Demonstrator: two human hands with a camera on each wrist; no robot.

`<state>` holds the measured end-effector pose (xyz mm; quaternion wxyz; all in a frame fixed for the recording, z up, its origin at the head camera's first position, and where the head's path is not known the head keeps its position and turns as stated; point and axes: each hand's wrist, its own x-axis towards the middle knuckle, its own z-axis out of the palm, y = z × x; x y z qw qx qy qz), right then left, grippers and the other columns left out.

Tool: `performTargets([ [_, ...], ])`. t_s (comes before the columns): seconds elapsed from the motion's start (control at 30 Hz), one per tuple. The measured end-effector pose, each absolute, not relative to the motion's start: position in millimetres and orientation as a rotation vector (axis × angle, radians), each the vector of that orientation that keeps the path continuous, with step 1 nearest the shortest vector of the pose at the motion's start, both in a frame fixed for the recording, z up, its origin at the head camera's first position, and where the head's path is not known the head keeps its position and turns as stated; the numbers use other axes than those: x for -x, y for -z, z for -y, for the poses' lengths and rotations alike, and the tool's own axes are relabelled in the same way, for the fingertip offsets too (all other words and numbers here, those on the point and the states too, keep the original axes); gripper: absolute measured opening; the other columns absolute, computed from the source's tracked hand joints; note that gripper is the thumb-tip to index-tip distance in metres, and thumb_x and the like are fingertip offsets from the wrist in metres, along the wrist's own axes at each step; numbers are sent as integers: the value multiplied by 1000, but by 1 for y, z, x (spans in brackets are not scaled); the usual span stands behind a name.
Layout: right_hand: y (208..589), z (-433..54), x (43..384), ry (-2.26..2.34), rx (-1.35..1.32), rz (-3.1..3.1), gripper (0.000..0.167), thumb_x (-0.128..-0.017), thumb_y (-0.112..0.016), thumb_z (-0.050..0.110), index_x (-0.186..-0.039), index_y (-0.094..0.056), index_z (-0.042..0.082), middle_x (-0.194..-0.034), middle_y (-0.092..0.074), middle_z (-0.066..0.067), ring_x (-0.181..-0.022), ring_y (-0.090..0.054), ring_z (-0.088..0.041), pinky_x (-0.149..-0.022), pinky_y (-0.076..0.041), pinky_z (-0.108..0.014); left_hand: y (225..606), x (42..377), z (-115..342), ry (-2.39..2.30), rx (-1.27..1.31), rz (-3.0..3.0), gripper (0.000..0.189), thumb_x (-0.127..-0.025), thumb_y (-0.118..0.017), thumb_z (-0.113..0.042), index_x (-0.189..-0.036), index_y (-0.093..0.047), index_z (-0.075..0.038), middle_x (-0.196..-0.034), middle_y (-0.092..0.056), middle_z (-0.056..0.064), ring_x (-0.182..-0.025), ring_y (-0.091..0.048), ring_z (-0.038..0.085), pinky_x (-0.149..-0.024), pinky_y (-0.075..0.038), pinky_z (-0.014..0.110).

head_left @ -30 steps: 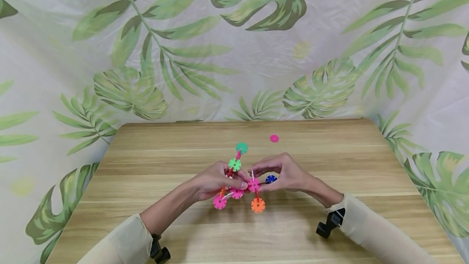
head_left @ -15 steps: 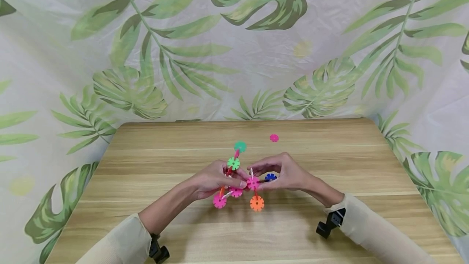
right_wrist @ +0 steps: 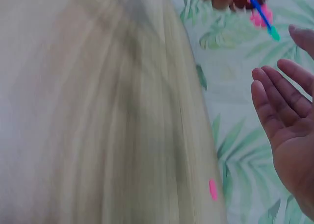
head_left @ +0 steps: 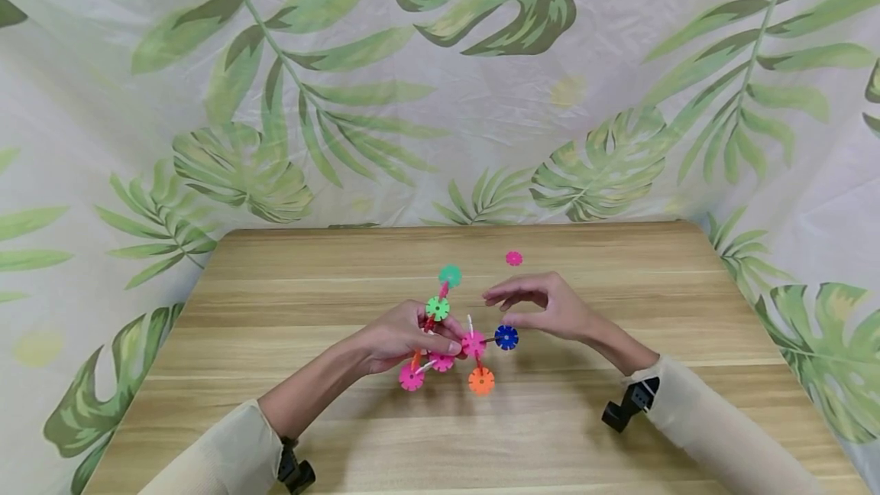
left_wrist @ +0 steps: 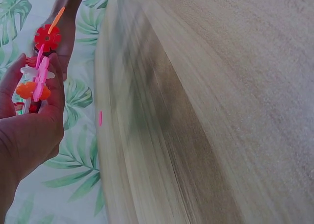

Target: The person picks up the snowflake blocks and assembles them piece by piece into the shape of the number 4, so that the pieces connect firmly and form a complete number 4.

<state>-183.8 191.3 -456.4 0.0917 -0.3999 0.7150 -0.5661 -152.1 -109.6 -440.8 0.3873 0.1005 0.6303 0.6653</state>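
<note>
My left hand [head_left: 406, 338] holds a joined structure of notched plastic discs, thumb and fingers pinching it near a pink disc [head_left: 473, 343]. From that pink disc branch a blue disc [head_left: 506, 338], an orange disc [head_left: 481, 381] and a white disc [head_left: 470, 324] seen edge-on. Green [head_left: 437, 308] and teal [head_left: 450, 276] discs rise in a chain at the far end. Part of the structure is hidden by the fingers. Just right of the blue disc, my right hand [head_left: 550, 308] is apart from the structure. In the right wrist view its fingers [right_wrist: 282, 99] extend loosely around nothing.
A loose pink disc [head_left: 514, 258] lies towards the back of the wooden table [head_left: 309, 266]. Behind the table hangs a leaf-patterned cloth [head_left: 495, 98]. Both wrists wear black camera mounts [head_left: 629, 403].
My right hand has let go of the blue disc and drawn back up and to the right, leaving the disc in full view. The left hand keeps its hold almost in place.
</note>
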Motion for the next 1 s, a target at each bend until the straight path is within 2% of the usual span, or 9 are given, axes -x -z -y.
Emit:
performTargets([
  [0.07, 459, -197, 191, 1662, 1129, -2206, 36, -92, -75, -6, -128, -72, -4, -124, -72, -27, -109, -74, -23, -94, -61, -39, 441, 152, 110, -1689, -251, -1611, 22, -93, -80, -1, -113, -74, 6, -108, -78, 14, -97, -74, 21, -87, -63, 32],
  [0.3, 475, -216, 222, 1644, 908, -2342, 32, -95, -76, 2, -127, -73, -2, -128, -72, -25, -111, -67, -54, -99, -59, -45, 441, 152, 111, -1672, -259, -1635, 24, -92, -80, -1, -114, -74, 7, -109, -77, 15, -96, -73, 20, -86, -63, 32],
  [0.47, 482, -221, 239, 1631, 835, -2391, 36, -95, -78, 4, -128, -71, -8, -130, -72, -23, -114, -68, -49, -99, -60, -41, 441, 150, 111, -1659, -273, -1646, 24, -91, -81, -1, -113, -74, 6, -108, -78, 14, -94, -72, 19, -85, -63, 31],
  [0.6, 488, -224, 252, 1564, 777, -2464, 35, -93, -81, 5, -125, -73, -7, -127, -73, -23, -113, -70, -42, -100, -58, -51, 439, 149, 111, -1648, -268, -1632, 23, -91, -82, -1, -112, -75, 5, -106, -78, 15, -89, -73, 18, -82, -63, 29],
  [0.73, 492, -226, 264, 1492, 739, -2532, 37, -90, -85, 7, -122, -74, -8, -125, -73, -25, -115, -69, -44, -101, -55, -60, 438, 149, 110, -1629, -273, -1611, 23, -91, -82, -2, -112, -75, 4, -106, -78, 15, -85, -74, 19, -81, -64, 31],
  [1.0, 497, -230, 280, 1368, 716, -2613, 42, -89, -86, 12, -124, -72, -7, -124, -73, -24, -114, -68, -43, -101, -57, -56, 437, 149, 110, -1591, -306, -1638, 23, -90, -83, -4, -111, -77, 3, -107, -79, 14, -86, -74, 18, -81, -63, 31],
])
